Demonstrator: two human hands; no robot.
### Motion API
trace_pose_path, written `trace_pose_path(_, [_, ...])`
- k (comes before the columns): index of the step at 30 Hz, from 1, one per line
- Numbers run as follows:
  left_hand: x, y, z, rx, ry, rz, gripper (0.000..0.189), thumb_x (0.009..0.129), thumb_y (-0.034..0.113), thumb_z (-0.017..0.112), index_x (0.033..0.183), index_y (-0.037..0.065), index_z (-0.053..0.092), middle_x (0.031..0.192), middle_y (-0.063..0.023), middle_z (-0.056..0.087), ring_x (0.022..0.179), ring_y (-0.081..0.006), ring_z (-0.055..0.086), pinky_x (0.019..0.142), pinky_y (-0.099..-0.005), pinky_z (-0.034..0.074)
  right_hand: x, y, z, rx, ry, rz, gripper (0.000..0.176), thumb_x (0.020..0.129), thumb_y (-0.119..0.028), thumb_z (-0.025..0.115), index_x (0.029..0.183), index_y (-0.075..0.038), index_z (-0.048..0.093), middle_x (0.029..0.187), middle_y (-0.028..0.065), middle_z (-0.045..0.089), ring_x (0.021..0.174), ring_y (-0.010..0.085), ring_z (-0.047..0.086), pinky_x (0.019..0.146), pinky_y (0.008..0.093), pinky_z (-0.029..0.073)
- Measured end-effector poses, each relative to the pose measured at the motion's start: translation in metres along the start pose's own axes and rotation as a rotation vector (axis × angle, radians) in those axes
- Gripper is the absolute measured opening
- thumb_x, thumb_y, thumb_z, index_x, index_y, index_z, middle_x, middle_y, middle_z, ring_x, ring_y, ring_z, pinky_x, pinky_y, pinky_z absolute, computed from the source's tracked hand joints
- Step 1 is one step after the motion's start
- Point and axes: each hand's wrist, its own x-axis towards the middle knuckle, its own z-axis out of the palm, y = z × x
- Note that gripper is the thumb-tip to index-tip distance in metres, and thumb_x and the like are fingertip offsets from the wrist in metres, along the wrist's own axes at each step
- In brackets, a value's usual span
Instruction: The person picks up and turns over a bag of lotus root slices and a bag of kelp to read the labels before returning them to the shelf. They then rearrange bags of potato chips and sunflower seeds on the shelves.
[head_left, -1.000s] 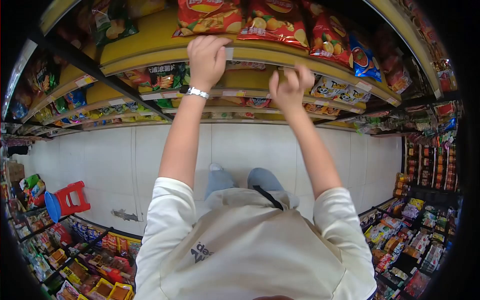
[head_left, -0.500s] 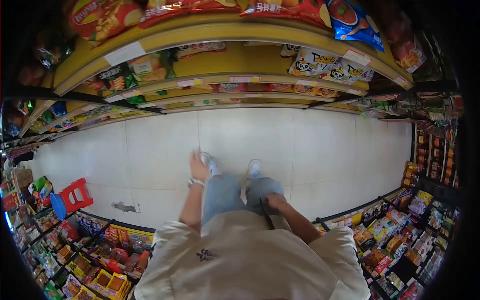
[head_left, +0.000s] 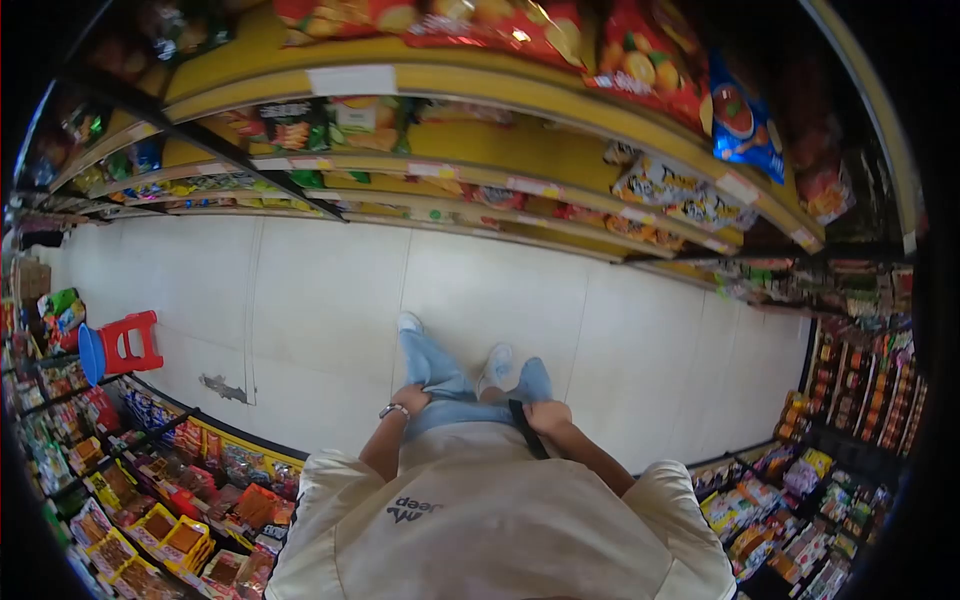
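Observation:
My left hand, with a pale band on its wrist, is at the left hip of my light blue jeans. Its fingers are folded against the denim, partly hidden. On the other side my right hand is closed at the right hip, its fingertips at a black strap that hangs from under my beige shirt. How much of the strap lies inside the fingers is hard to see. White shoes show below on the tiled floor.
Yellow shelves with snack bags run along the front. A blue chip bag overhangs the top shelf edge at right. A red stool with a blue top stands left. Packaged snacks fill low racks behind me on both sides.
My left hand has come back from over the floor to my jeans. The right hand stays by the strap. My legs have shifted in a step, and the view has turned slightly.

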Motion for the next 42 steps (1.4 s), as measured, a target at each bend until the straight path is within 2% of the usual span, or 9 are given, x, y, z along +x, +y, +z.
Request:
trace_pose_path(6, [-0.018,-0.008,-0.085,-0.045,0.083,-0.056,0.047,0.079,0.04,0.046,0.094,0.0,0.065,0.104,-0.0245,0.059,0.099,-0.0384,0.056,0.088,-0.0422,0.042,0.035,-0.056,-0.055,-0.068,-0.02,0.031,0.052,0.088,-0.042,0.03,0.095,-0.005,0.066,0.1,0.0171,0.063,0.096,0.0323,0.059,0.083,0.0423,0.045])
trace_pose_path(15, [0.017,-0.145,-0.096,-0.032,0.27,0.148,0.051,0.087,0.045,0.038,0.109,0.003,0.058,0.113,-0.0228,0.055,0.105,-0.0385,0.052,0.092,-0.0435,0.039,0.049,-0.186,-0.136,-0.225,0.196,-0.133,0.042,0.085,-0.035,0.038,0.094,-0.007,0.068,0.101,0.0163,0.063,0.095,0.0324,0.06,0.081,0.0429,0.046])
trace_pose_path(23, [-0.056,-0.18,-0.125,-0.317,0.438,-0.079,0.039,0.081,0.035,0.044,0.091,0.003,0.064,0.1,-0.0219,0.06,0.095,-0.0376,0.057,0.081,-0.0433,0.045,0.076,-0.277,-0.164,-0.274,0.217,-0.66,0.028,0.08,-0.025,0.048,0.081,-0.004,0.067,0.086,0.0178,0.064,0.083,0.0335,0.061,0.076,0.0419,0.047])
trace_pose_path(29, [-0.031,-0.247,-0.102,-0.352,0.467,-0.191,0.036,0.081,0.033,0.046,0.096,0.007,0.066,0.103,-0.0208,0.061,0.099,-0.0368,0.056,0.085,-0.0402,0.044,0.065,-0.337,-0.193,-0.379,0.246,-0.762,0.032,0.08,-0.016,0.048,0.108,-0.003,0.057,0.109,0.0167,0.057,0.101,0.0318,0.055,0.083,0.0428,0.045])
trace_pose_path(32, [-0.04,-0.253,-0.124,-0.584,0.366,-0.047,0.039,0.083,0.033,0.047,0.104,0.004,0.063,0.106,-0.0219,0.06,0.105,-0.0372,0.054,0.09,-0.0384,0.041,0.079,-0.379,-0.204,-0.026,0.236,-1.04,0.037,0.079,-0.011,0.047,0.114,-0.003,0.051,0.117,0.0175,0.051,0.11,0.0331,0.048,0.094,0.04,0.038])
trace_pose_path(36, [-0.047,-0.256,-0.21,-0.91,0.694,-0.039,0.047,0.087,0.033,0.047,0.123,0.002,0.047,0.123,-0.0216,0.05,0.116,-0.036,0.045,0.099,-0.0397,0.035,0.071,-0.455,-0.245,0.154,0.358,-1.266,0.042,0.079,-0.007,0.05,0.121,-0.004,0.046,0.123,0.0167,0.048,0.113,0.0328,0.046,0.097,0.039,0.037])
trace_pose_path(38, [-0.093,-0.233,-0.307,-0.473,0.928,0.158,0.056,0.084,0.026,0.055,0.132,0.001,0.038,0.129,-0.0162,0.047,0.117,-0.0275,0.046,0.093,-0.0355,0.039,0.053,-0.498,-0.275,0.182,0.39,-1.338,0.043,0.08,-0.007,0.05,0.123,-0.003,0.045,0.124,0.0167,0.048,0.115,0.0325,0.045,0.097,0.0387,0.037])
trace_pose_path(40, [-0.163,-0.177,-0.416,-0.326,0.968,0.348,0.056,0.084,0.023,0.054,0.133,0.001,0.035,0.135,-0.0177,0.04,0.128,-0.0293,0.035,0.105,-0.0333,0.028,0.032,-0.531,-0.314,0.2,0.414,-1.377,0.044,0.08,-0.008,0.051,0.124,-0.003,0.044,0.126,0.0166,0.048,0.118,0.0321,0.044,0.098,0.0384,0.036])
trace_pose_path(42, [-0.224,-0.128,-0.505,-0.126,0.993,0.546,0.055,0.083,0.016,0.053,0.134,0.004,0.036,0.136,-0.0148,0.04,0.129,-0.0286,0.033,0.107,-0.0416,0.022,0.014,-0.558,-0.35,-0.079,0.531,-1.571,0.046,0.081,-0.009,0.053,0.126,-0.003,0.043,0.126,0.0167,0.048,0.121,0.031,0.041,0.099,0.0383,0.036])
